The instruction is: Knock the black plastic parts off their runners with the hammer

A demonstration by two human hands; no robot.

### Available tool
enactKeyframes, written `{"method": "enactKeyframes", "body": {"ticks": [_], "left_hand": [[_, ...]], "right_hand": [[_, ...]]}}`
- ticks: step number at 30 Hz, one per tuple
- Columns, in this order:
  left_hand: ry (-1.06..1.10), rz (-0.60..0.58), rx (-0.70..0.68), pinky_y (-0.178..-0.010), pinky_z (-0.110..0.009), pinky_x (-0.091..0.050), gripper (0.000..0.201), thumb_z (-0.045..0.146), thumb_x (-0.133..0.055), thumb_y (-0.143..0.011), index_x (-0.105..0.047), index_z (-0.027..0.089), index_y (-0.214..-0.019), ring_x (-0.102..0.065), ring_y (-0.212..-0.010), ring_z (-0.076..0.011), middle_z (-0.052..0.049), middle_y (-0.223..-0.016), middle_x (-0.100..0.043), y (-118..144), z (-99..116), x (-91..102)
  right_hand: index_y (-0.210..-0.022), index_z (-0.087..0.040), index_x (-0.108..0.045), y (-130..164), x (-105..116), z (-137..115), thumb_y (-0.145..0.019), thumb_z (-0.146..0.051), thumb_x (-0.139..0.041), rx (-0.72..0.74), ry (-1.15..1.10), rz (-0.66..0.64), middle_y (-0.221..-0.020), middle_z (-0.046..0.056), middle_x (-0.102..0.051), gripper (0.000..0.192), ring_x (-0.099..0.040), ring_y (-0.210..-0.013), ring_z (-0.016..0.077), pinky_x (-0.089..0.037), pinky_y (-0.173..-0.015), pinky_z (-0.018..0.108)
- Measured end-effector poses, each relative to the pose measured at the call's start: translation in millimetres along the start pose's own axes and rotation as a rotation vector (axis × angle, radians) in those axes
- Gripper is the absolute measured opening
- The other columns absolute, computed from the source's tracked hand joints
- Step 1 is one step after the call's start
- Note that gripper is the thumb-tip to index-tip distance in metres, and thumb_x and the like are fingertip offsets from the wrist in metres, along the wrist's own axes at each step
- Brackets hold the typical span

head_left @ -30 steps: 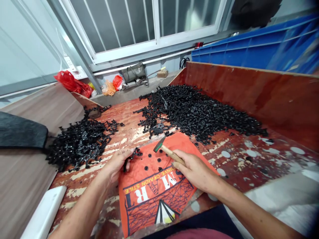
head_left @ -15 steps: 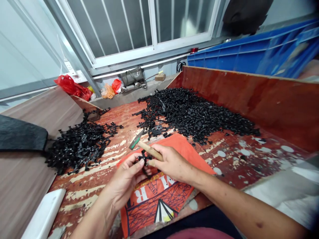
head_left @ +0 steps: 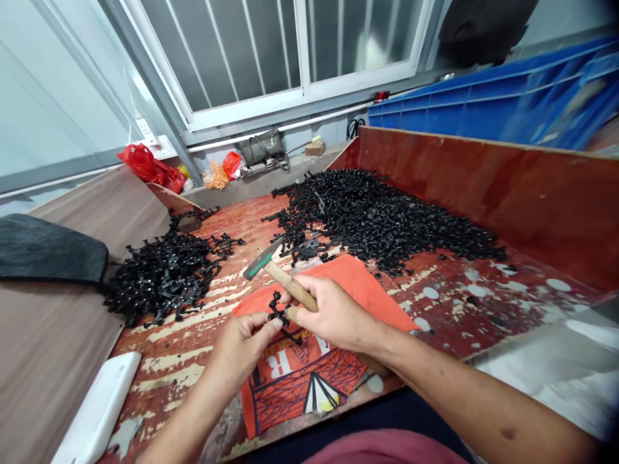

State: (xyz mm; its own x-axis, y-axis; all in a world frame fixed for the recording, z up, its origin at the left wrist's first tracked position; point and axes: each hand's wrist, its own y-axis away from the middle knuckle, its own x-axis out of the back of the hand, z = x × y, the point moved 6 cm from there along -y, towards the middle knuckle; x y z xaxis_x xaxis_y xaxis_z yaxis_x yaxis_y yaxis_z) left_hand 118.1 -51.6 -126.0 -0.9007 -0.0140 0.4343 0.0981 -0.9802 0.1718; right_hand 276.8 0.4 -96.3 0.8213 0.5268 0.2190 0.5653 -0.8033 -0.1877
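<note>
My right hand (head_left: pixel 333 310) is closed round the wooden handle of a hammer (head_left: pixel 290 283), whose head with a green band points up and left. Its thumb and fingertips also meet a small black branched part (head_left: pixel 276 310). My left hand (head_left: pixel 249 336) pinches that same part between thumb and forefinger. Both hands are over an orange printed cloth (head_left: pixel 358 283) on the worn red tabletop. What the black part is for, or its exact kind, I cannot make out.
A large heap of small black parts (head_left: pixel 382 216) lies behind the cloth, against a red board (head_left: pixel 483 187). Another black heap (head_left: pixel 164 277) is at the left, beside a dark flat chute (head_left: pixel 53 251). A white oblong object (head_left: pixel 99 406) lies front left. A blue crate (head_left: pixel 464 100) stands behind the board.
My left hand has turned and its fingers have drawn back, so more of the black part shows between the hands. The hammer head has shifted slightly left. The whole view has shifted a little.
</note>
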Motion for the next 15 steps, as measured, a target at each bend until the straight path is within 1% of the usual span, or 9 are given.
{"method": "enactKeyframes", "body": {"ticks": [1, 3, 4, 5, 7, 9, 10, 12, 15], "left_hand": [[-0.11, 0.077, -0.084, -0.055, -0.026, -0.041, 0.029, 0.047, -0.072, -0.073, -0.07, 0.02, -0.063, -0.053, -0.056, -0.0175, -0.001, -0.055, -0.053, 0.7, 7.2, 6.1], [-0.262, 0.232, -0.235, -0.069, -0.03, -0.045, 0.017, 0.039, -0.075, -0.069, -0.074, 0.022, -0.072, -0.058, -0.077, -0.0244, -0.004, -0.073, -0.061, 5.8, 24.0, 15.8], [-0.274, 0.272, -0.28, -0.075, -0.031, -0.045, 0.017, 0.035, -0.076, -0.066, -0.074, 0.024, -0.08, -0.058, -0.087, -0.0269, -0.005, -0.084, -0.063, 8.9, 30.8, 17.3], [-0.234, 0.262, -0.29, -0.079, -0.032, -0.045, 0.024, 0.031, -0.076, -0.065, -0.073, 0.025, -0.088, -0.058, -0.093, -0.0278, -0.005, -0.091, -0.064, 11.1, 34.7, 15.9], [-0.039, 0.137, -0.197, -0.076, -0.03, -0.045, 0.031, 0.03, -0.073, -0.067, -0.068, 0.026, -0.097, -0.058, -0.089, -0.0252, -0.004, -0.089, -0.065, 12.5, 33.1, 6.0], [0.198, 0.014, -0.036, -0.065, -0.026, -0.043, 0.028, 0.034, -0.07, -0.07, -0.065, 0.024, -0.096, -0.056, -0.072, -0.0192, -0.001, -0.077, -0.062, 13.6, 25.2, -5.5], [0.301, -0.012, 0.03, -0.061, -0.024, -0.041, 0.026, 0.035, -0.069, -0.071, -0.064, 0.023, -0.093, -0.053, -0.067, -0.0167, 0.0, -0.074, -0.06, 14.0, 21.6, -8.9], [0.435, -0.017, 0.103, -0.06, -0.023, -0.039, 0.024, 0.035, -0.068, -0.069, -0.064, 0.021, -0.088, -0.051, -0.065, -0.0142, 0.0, -0.075, -0.061, 13.1, 17.7, -11.2], [0.506, -0.064, 0.167, -0.066, -0.025, -0.045, 0.027, 0.037, -0.072, -0.07, -0.063, 0.02, -0.089, -0.054, -0.066, -0.0137, 0.0, -0.079, -0.063, 8.8, 16.6, -13.8]], "right_hand": [[-0.091, -0.018, -0.066, 0.4, -1.3, 1.4, -0.079, -0.013, -0.057, -0.009, 0.007, -0.001, -0.079, -0.001, -0.066, 0.015, -0.059, -0.069, 0.0136, -0.043, -0.06, 0.021], [-0.09, -0.018, -0.067, 0.1, -4.8, 3.3, -0.078, -0.013, -0.057, -0.027, 0.024, -0.016, -0.076, -0.002, -0.066, 0.017, -0.059, -0.067, 0.0136, -0.041, -0.058, 0.021], [-0.089, -0.019, -0.068, -0.7, -6.4, 3.2, -0.077, -0.012, -0.056, -0.03, 0.031, -0.021, -0.076, -0.002, -0.066, 0.018, -0.059, -0.067, 0.0135, -0.04, -0.057, 0.021], [-0.089, -0.019, -0.069, -1.9, -7.6, 2.6, -0.077, -0.012, -0.056, -0.033, 0.038, -0.02, -0.075, -0.002, -0.065, 0.018, -0.058, -0.066, 0.0131, -0.039, -0.056, 0.021], [-0.088, -0.019, -0.069, -5.4, -8.1, 0.5, -0.076, -0.013, -0.056, -0.036, 0.038, -0.007, -0.071, -0.003, -0.063, 0.018, -0.054, -0.061, 0.012, -0.036, -0.053, 0.02], [-0.085, -0.018, -0.069, -9.5, -7.0, -0.7, -0.077, -0.015, -0.057, -0.034, 0.021, 0.017, -0.068, -0.004, -0.061, 0.015, -0.051, -0.058, 0.0109, -0.034, -0.052, 0.02], [-0.084, -0.018, -0.069, -11.4, -6.3, -0.2, -0.077, -0.016, -0.058, -0.034, 0.01, 0.027, -0.067, -0.004, -0.06, 0.013, -0.05, -0.058, 0.0107, -0.034, -0.051, 0.02], [-0.083, -0.017, -0.068, -14.3, -4.8, 3.4, -0.076, -0.016, -0.059, -0.042, -0.004, 0.052, -0.066, -0.004, -0.059, 0.011, -0.05, -0.058, 0.0106, -0.034, -0.052, 0.019], [-0.086, -0.017, -0.068, -16.3, -4.3, 12.5, -0.077, -0.017, -0.059, -0.069, -0.006, 0.086, -0.066, -0.004, -0.059, 0.012, -0.05, -0.058, 0.0111, -0.034, -0.051, 0.02]]}}
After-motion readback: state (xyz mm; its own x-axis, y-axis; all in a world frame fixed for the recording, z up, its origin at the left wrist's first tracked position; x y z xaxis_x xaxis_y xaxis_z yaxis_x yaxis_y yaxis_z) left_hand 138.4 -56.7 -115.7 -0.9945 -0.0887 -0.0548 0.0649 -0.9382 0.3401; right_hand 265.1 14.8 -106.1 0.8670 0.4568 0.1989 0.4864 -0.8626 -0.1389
